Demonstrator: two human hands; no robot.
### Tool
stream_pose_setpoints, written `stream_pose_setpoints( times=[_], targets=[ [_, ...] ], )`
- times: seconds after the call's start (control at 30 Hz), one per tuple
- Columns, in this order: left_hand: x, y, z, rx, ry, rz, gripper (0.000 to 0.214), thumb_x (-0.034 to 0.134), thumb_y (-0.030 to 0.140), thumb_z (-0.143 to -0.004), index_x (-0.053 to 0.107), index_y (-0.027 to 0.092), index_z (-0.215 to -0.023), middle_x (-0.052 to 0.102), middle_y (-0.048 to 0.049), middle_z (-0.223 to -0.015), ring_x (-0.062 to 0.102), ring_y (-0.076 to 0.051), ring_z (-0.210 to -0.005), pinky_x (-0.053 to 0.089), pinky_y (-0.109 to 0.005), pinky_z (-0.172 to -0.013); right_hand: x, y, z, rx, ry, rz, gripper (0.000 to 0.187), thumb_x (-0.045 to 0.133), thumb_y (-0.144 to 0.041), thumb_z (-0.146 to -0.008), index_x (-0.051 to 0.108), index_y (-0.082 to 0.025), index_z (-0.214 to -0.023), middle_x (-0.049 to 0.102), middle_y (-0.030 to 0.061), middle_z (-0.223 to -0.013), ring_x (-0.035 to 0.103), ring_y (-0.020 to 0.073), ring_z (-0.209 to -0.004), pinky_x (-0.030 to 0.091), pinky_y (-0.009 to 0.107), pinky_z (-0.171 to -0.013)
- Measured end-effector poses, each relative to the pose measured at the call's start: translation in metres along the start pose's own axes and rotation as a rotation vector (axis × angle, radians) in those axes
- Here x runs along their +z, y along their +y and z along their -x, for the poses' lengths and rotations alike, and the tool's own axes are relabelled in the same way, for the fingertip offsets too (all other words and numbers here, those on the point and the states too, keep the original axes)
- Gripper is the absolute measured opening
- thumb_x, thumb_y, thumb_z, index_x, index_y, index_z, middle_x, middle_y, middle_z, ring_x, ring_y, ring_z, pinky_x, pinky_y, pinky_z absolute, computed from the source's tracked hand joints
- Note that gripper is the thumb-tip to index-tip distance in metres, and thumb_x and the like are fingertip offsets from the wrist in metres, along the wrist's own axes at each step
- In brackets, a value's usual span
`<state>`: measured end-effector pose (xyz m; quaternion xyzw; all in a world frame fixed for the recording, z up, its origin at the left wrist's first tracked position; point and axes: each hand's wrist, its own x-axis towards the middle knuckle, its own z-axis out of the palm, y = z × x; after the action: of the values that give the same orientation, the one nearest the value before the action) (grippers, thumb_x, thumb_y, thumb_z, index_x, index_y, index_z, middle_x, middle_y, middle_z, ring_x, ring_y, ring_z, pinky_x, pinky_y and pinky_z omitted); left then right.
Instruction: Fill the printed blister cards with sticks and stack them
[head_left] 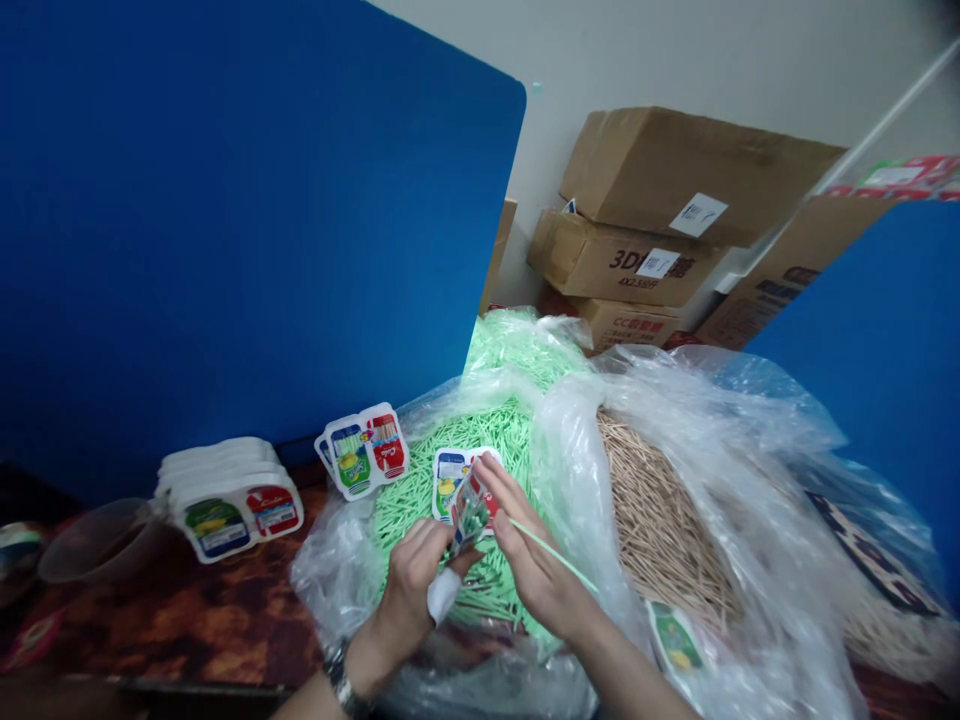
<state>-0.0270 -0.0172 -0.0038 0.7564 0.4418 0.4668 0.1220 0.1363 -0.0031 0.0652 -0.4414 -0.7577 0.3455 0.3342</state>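
Observation:
My left hand [416, 580], with a watch on its wrist, is closed around a small printed blister card [469, 515] tilted on edge, with green pieces at its clear front. My right hand [536, 550] has straight fingers laid along the card's right side. One thin green stick [555, 556] lies across this hand near the thumb; whether it is pinched is unclear. Below both hands spreads a heap of light green sticks [420, 460] in a clear plastic bag [337, 560]. Another printed card [450, 475] rests on the heap behind my fingers, partly covered.
To the left are a few printed cards [367, 450], a stack of white-backed cards [225, 490] and a clear bowl [105, 545]. Brown sticks [660, 510] fill a bag at right. Cardboard boxes [675, 170] are stacked behind; a blue panel [262, 220] stands at left.

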Motion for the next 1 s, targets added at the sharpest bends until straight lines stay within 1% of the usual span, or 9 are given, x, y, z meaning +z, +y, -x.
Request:
stream_pose_setpoints(
  times=[0.1,0.2,0.33,0.43,0.53,0.63,0.73,0.83,1.0],
  targets=[
    [-0.007,-0.004,0.001,-0.042,0.003,0.04,0.019,0.061,0.019,-0.087,0.05,0.019,-0.072,0.052,0.0008,-0.066,0.052,-0.016,-0.063,0.04,-0.027,-0.058,-0.013,-0.002,0.001,-0.011,0.057,-0.029,0.047,0.03,-0.042,-0.099,0.032,-0.031,-0.144,0.029,0.0023,-0.152,0.022,0.021,-0.141,0.021,0.042,-0.115],
    [-0.023,-0.01,0.001,-0.055,0.031,0.055,0.013,0.063,0.02,-0.086,0.056,0.018,-0.076,0.055,-0.0001,-0.068,0.055,-0.016,-0.065,0.043,-0.028,-0.06,-0.02,0.011,0.01,0.024,0.061,-0.029,0.041,0.026,-0.041,-0.099,0.052,-0.024,-0.127,0.058,0.0087,-0.125,0.054,0.0201,-0.116,0.043,0.035,-0.097],
    [-0.042,-0.021,-0.002,-0.067,0.055,0.054,0.005,0.062,0.021,-0.086,0.063,0.017,-0.086,0.064,-0.0041,-0.076,0.06,-0.019,-0.072,0.048,-0.03,-0.066,-0.001,0.047,0.032,0.177,-0.254,0.369,0.04,0.027,-0.035,-0.098,0.062,-0.018,-0.085,0.067,0.0071,-0.075,0.064,0.0193,-0.069,0.047,0.03,-0.066],
    [-0.045,-0.026,-0.003,-0.102,0.052,0.05,0.013,0.062,0.025,-0.086,0.065,0.016,-0.095,0.067,-0.0071,-0.085,0.063,-0.021,-0.076,0.05,-0.031,-0.068,0.024,0.069,0.044,0.298,-0.489,0.753,0.029,0.038,-0.023,-0.09,0.065,-0.015,-0.086,0.071,0.0142,-0.078,0.067,0.0269,-0.069,0.046,0.033,-0.062],
    [-0.044,-0.026,-0.003,-0.121,0.021,0.055,0.014,0.062,0.026,-0.085,0.066,0.015,-0.094,0.068,-0.0078,-0.085,0.064,-0.021,-0.076,0.051,-0.032,-0.068,0.033,0.076,0.04,0.418,-0.539,0.884,0.026,0.041,-0.017,-0.086,0.067,-0.012,-0.092,0.072,0.0198,-0.083,0.068,0.0322,-0.074,0.046,0.037,-0.064],
    [-0.043,-0.018,-0.004,-0.089,-0.041,0.082,0.012,0.062,0.026,-0.085,0.067,0.015,-0.085,0.067,-0.0061,-0.076,0.063,-0.02,-0.073,0.051,-0.031,-0.068,0.02,0.069,0.026,0.383,-0.348,0.67,0.031,0.043,-0.018,-0.087,0.06,-0.014,-0.112,0.069,0.0188,-0.099,0.067,0.0273,-0.08,0.047,0.037,-0.07],
    [-0.042,-0.008,-0.006,-0.062,-0.155,0.151,0.009,0.062,0.024,-0.084,0.067,0.016,-0.083,0.068,-0.0052,-0.075,0.063,-0.02,-0.071,0.051,-0.03,-0.068,0.003,0.058,0.012,0.224,-0.11,0.065,0.037,0.04,-0.033,-0.094,0.044,-0.02,-0.128,0.058,0.0141,-0.12,0.063,0.0167,-0.077,0.049,0.031,-0.068],
    [-0.037,-0.003,-0.007,-0.153,-0.186,0.227,0.008,0.062,0.023,-0.084,0.069,0.018,-0.085,0.069,-0.0043,-0.078,0.064,-0.019,-0.072,0.052,-0.029,-0.068,0.0,0.049,0.006,0.153,-0.049,-0.374,0.033,0.044,-0.047,-0.093,0.053,-0.02,-0.11,0.061,0.0049,-0.095,0.056,0.0112,-0.063,0.046,0.024,-0.056],
    [-0.026,-0.011,-0.001,-0.375,-0.132,0.406,0.028,0.052,0.025,-0.089,0.068,0.022,-0.112,0.071,-0.0079,-0.112,0.064,-0.025,-0.104,0.05,-0.036,-0.091,0.015,0.046,0.01,0.199,0.175,-0.419,0.029,0.051,-0.048,-0.089,0.056,-0.019,-0.091,0.058,0.0003,-0.075,0.053,0.0114,-0.06,0.044,0.024,-0.057]
  ],
)
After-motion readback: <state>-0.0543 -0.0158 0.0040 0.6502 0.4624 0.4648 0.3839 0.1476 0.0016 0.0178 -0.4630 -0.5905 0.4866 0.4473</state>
